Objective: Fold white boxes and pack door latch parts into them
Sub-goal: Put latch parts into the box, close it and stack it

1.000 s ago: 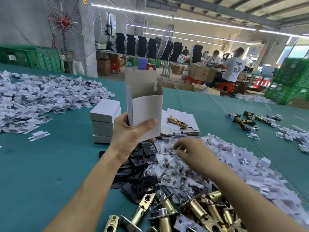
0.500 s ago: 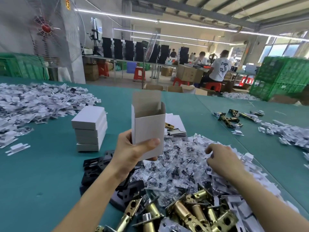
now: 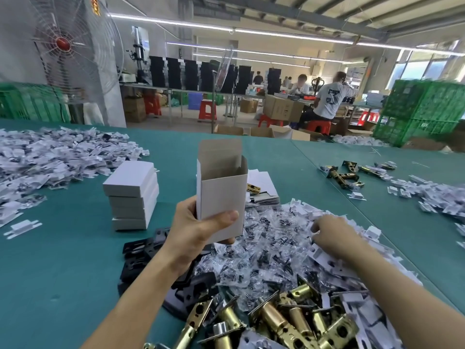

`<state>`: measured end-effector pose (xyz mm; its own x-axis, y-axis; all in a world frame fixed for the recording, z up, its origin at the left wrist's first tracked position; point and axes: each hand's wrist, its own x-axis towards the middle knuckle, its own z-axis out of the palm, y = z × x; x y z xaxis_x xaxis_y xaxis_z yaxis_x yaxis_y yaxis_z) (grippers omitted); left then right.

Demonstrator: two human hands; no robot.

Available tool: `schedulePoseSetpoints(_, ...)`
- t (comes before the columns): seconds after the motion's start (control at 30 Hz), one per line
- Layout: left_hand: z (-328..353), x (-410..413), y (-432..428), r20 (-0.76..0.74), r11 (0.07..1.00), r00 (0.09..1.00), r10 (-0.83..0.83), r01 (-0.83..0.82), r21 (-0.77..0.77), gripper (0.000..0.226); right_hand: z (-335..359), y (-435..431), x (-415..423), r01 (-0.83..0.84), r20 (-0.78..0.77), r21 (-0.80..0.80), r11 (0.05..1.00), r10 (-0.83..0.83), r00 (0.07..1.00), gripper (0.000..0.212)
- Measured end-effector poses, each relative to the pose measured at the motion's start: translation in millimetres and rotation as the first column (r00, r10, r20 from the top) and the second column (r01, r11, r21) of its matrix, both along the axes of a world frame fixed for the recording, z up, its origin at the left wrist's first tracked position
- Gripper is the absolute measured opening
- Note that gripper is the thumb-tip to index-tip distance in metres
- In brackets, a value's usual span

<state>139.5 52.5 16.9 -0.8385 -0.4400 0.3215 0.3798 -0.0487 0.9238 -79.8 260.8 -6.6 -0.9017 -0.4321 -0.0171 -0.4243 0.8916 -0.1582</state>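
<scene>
Here the left hand [image 3: 198,230] grips the white box [image 3: 221,195] upright, mouth up. Rightward and lower, the right hand [image 3: 332,233] curls into the parts pile [image 3: 271,250]; its hold is hidden.

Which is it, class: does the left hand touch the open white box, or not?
Touching. The head view shows the left hand gripping the open white box, thumb across its front.
</scene>
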Motion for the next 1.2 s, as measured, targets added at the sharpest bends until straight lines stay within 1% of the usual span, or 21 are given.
schedulePoseSetpoints(0.1, -0.7, -0.3, -0.5, 0.006, 1.000, 1.000, -0.005, 0.005, 0.005, 0.025, -2.0, 0.8, -3.7, -0.011, 0.017, -0.028, 1.000, 0.011, 1.000, 0.031)
schedulePoseSetpoints(0.17, -1.0, 0.0, 0.2, 0.011, 1.000, 1.000, -0.006, 0.006, 0.011, 0.025, -0.6, -0.6, -6.7, -0.011, -0.001, -0.097, 0.995, 0.011, 1.000, 0.038)
schedulePoseSetpoints(0.23, -0.7, 0.6, 0.2, 0.017, 1.000, 1.000, -0.002, 0.002, 0.015, 0.025, 2.5, -2.8, -12.2, 0.015, -0.072, -0.154, 0.988, -0.027, 0.997, 0.042)
schedulePoseSetpoints(0.27, -0.2, 0.8, -0.5, 0.017, 1.000, 1.000, 0.003, -0.003, 0.014, 0.024, 3.2, -4.1, -16.2, 0.026, -0.116, -0.149, 0.989, -0.044, 0.992, 0.042)
schedulePoseSetpoints(0.33, 1.7, 1.0, -2.8, 0.016, 1.000, 1.000, 0.020, -0.020, 0.014, 0.023, 3.9, -8.1, -23.8, 0.038, -0.163, -0.048, 0.998, -0.046, 0.986, 0.047)
schedulePoseSetpoints(0.4, 3.3, 0.8, -5.2, 0.016, 0.999, 0.999, 0.039, -0.039, 0.029, 0.025, 5.4, -14.0, -31.2, 0.050, -0.152, 0.062, 0.997, -0.040, 0.988, 0.049)
schedulePoseSetpoints(0.47, 3.8, 0.8, -6.4, 0.019, 0.998, 0.999, 0.045, -0.046, 0.045, 0.025, 4.5, -21.7, -40.9, 0.058, -0.105, 0.114, 0.992, -0.046, 0.993, 0.047)
schedulePoseSetpoints(0.53, 3.8, 1.4, -7.0, 0.024, 0.998, 0.999, 0.045, -0.046, 0.044, 0.024, 1.0, -29.0, -50.4, 0.067, -0.049, 0.121, 0.990, -0.062, 0.997, 0.040)
schedulePoseSetpoints(0.6, 3.4, 2.1, -8.4, 0.033, 0.998, 0.999, 0.044, -0.045, 0.039, 0.024, -5.5, -34.2, -55.5, 0.085, -0.050, 0.077, 0.993, -0.081, 0.995, 0.031)
schedulePoseSetpoints(0.67, 3.6, 2.4, -10.5, 0.044, 0.998, 0.998, 0.046, -0.048, 0.041, 0.024, -10.9, -38.6, -58.7, 0.103, -0.126, 0.024, 0.994, -0.099, 0.987, 0.022)
schedulePoseSetpoints(0.77, 2.7, 1.4, -13.7, 0.048, 0.998, 0.997, 0.054, -0.056, 0.039, 0.025, -10.3, -42.6, -58.7, 0.101, -0.220, -0.054, 0.993, -0.110, 0.969, 0.022)
schedulePoseSetpoints(0.83, 0.9, 1.3, -13.9, 0.057, 0.998, 0.997, 0.051, -0.053, 0.034, 0.025, -7.5, -42.8, -56.8, 0.065, -0.202, -0.143, 0.988, -0.094, 0.975, 0.024)
schedulePoseSetpoints(0.93, -1.4, 1.1, -12.4, 0.087, 0.999, 0.995, 0.052, -0.052, 0.001, 0.025, -4.9, -39.8, -52.1, 0.027, -0.174, -0.305, 0.952, -0.084, 0.981, 0.028)
schedulePoseSetpoints(1.1, -3.6, 0.7, -9.4, 0.108, 0.999, 0.993, 0.038, -0.036, -0.021, 0.023, -3.7, -28.6, -51.7, 0.055, -0.082, -0.343, 0.938, -0.088, 0.993, 0.027)
schedulePoseSetpoints(1.2, -3.4, 0.9, -8.0, 0.111, 0.999, 0.993, 0.026, -0.023, -0.027, 0.023, -4.0, -22.6, -51.1, 0.051, -0.122, -0.416, 0.908, -0.112, 0.986, 0.025)
